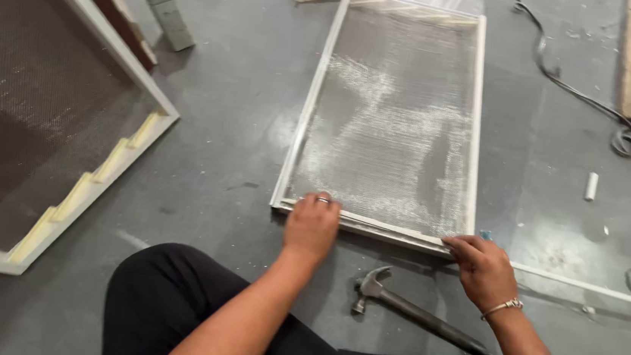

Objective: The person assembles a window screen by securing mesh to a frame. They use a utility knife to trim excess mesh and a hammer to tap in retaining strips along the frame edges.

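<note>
Your mesh screen frame (389, 115) lies flat on the grey floor in front of you, its long sides running away from you and tilting a little to the right. It is a pale, narrow-railed rectangle filled with fine silvery mesh that shows whitish scuffed patches across its middle. The near short rail sits just beyond your knees. A thin pale strip (587, 287) lies along that near rail, starting at the frame's near right corner and running out well past it to the right, flat on the floor.
</note>
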